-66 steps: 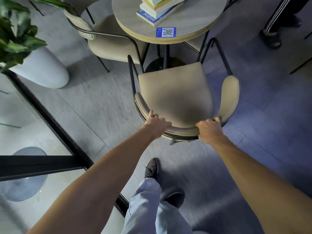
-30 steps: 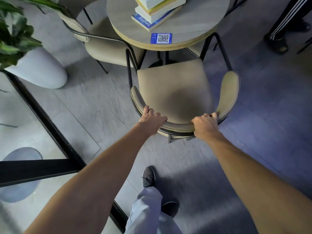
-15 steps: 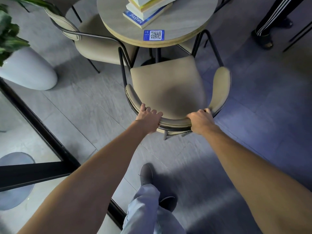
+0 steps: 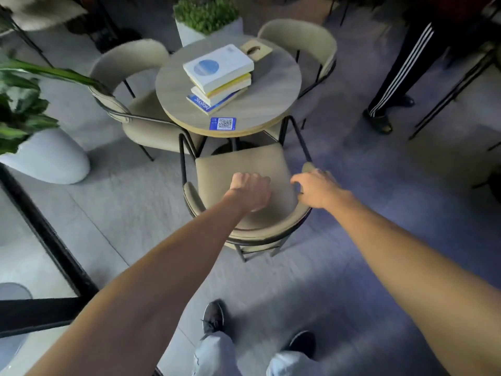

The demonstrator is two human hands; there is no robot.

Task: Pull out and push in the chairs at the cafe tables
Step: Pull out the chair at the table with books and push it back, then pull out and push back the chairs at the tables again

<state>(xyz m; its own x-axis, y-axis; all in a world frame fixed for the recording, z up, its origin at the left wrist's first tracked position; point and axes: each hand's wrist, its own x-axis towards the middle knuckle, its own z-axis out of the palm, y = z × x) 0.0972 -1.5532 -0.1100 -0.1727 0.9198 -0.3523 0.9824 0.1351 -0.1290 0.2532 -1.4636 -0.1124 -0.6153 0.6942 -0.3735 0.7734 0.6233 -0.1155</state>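
A beige padded chair [image 4: 238, 162] with a black metal frame stands in front of me, its seat front just under the edge of the round wooden cafe table [image 4: 273, 85]. Its curved backrest [image 4: 260, 229] faces me. My left hand [image 4: 250, 191] hovers over the seat with fingers curled and nothing in it, off the backrest. Beside the chair's right armrest, my right hand [image 4: 317, 189] is held with fingers spread, holding nothing.
A stack of books [image 4: 219, 74] and a QR sticker [image 4: 222, 123] sit on the table. Two more beige chairs [image 4: 141, 131] [image 4: 298, 33] surround it. A white planter [image 4: 46, 158] and black-framed glass partition [image 4: 48, 240] are left. A person's legs [image 4: 393, 85] stand at right.
The chair slid forward toward the table, then both hands came off the backrest and lifted above the seat. The view tilted up, showing the whole table.
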